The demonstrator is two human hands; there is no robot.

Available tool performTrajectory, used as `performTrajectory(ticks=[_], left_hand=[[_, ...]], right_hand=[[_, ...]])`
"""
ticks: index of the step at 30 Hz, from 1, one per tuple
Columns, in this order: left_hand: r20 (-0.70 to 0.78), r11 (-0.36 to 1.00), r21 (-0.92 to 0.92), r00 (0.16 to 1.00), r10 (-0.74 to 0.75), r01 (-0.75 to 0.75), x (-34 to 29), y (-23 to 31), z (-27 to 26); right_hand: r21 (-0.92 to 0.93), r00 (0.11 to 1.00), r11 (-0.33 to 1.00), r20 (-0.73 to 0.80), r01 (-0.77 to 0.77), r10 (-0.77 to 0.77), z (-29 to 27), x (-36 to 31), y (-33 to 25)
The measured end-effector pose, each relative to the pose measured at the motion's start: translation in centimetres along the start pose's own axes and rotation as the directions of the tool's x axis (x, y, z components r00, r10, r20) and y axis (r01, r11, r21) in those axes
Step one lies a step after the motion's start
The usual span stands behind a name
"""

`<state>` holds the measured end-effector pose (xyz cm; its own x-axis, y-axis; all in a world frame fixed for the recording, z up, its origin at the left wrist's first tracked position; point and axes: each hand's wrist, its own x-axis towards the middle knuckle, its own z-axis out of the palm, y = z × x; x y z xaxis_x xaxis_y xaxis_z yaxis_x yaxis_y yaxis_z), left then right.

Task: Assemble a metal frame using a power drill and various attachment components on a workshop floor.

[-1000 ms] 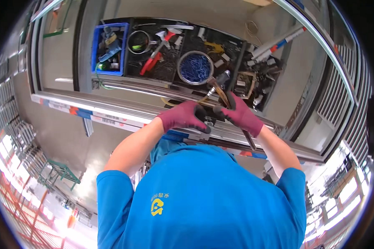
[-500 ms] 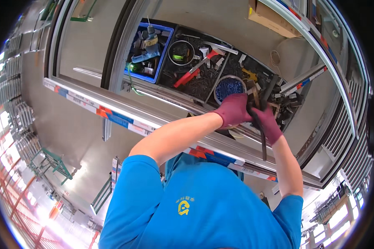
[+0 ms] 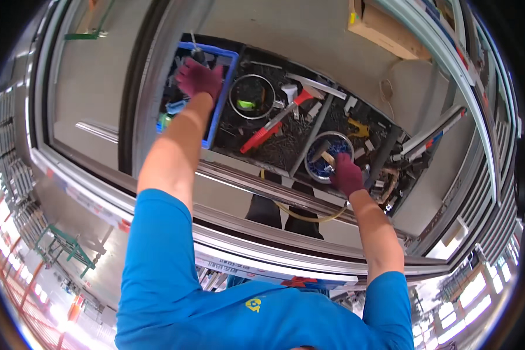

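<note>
My left hand (image 3: 199, 77), in a maroon glove, is in the blue crate (image 3: 230, 81) at the left. Its fingers are curled round the body of a drill, whose dark chuck (image 3: 198, 55) and thin bit show beyond them. My right hand (image 3: 348, 176), in a matching glove, is at the near right rim of a round metal bowl (image 3: 310, 168) of blue screws. It grips a small piece with a dark flat end and a pale tan part (image 3: 328, 158), over the screws. Its exact kind is unclear.
A black divided tray (image 3: 230, 137) holds loose screws, a second round bowl (image 3: 251, 118), a red-handled tool (image 3: 261, 137) and a yellow piece (image 3: 359, 128). Metal frame rails (image 3: 251, 230) run between me and the tray. A cardboard box (image 3: 388, 32) lies beyond.
My hands have moved apart. The left went from beside the right hand to the drill in the crate; the right shifted left to the screw bowl. The long dark strip is no longer in them.
</note>
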<state>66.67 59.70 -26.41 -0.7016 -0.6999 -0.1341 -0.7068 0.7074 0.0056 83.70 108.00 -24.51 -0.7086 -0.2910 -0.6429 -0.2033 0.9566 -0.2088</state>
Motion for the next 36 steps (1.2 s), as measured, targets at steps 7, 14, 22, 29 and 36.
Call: performTrajectory(ticks=[7, 14, 22, 29, 36], left_hand=[[0.198, 0.974, 0.023, 0.956, 0.217, -0.225, 4.3, -3.4, -1.1], [-0.209, 0.778, -0.264, 0.822, 0.530, -0.570, -6.6, -3.3, -13.1], [0.034, 0.405, -0.906, 0.933, 0.359, -0.123, -27.5, 4.5, -32.9], [0.132, 0.195, -0.979, 0.903, 0.408, 0.055, -41.4, 9.7, -35.4], [-0.211, 0.650, -0.759, 0.934, -0.289, 0.030, -45.9, -1.6, -27.4]], right_hand=[[-0.142, 0.976, 0.982, -0.162, 0.122, -0.145, -2.6, 0.4, -0.8], [0.177, 0.930, 0.943, -0.293, 0.283, -0.224, -9.0, -4.3, -4.4], [0.780, 0.718, 0.021, -0.564, 0.625, -0.408, -16.9, -9.5, -10.3], [0.904, 0.760, -0.425, -0.314, 0.056, -0.569, -23.1, -16.1, 3.3], [0.996, 0.784, 0.005, 0.070, -0.086, -0.617, -25.9, -12.5, 26.2]])
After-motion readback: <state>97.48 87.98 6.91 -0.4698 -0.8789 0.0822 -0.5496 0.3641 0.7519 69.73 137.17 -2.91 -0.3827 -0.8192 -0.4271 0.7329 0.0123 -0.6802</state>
